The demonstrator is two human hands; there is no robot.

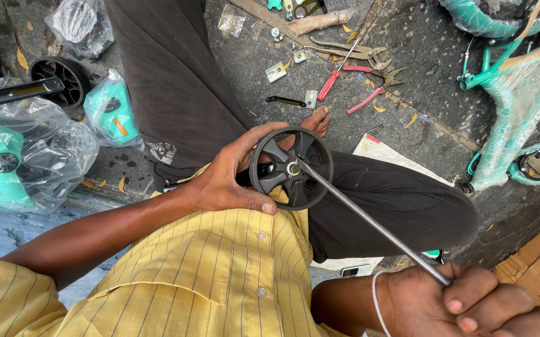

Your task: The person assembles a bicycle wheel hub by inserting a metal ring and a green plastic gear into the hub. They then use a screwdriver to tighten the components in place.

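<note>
Currently my left hand grips a small black wheel by its rim, thumb along the lower edge and fingers curled over the top. My right hand is closed around the near end of a metal rod; the far end of the rod sits at the wheel's hub. The wheel is held above my lap, over my yellow shirt and dark trousers. On the ground beyond lie red-handled pliers, a red screwdriver and small metal brackets. Bagged teal parts rest at left, and a teal wrapped frame stands at right.
</note>
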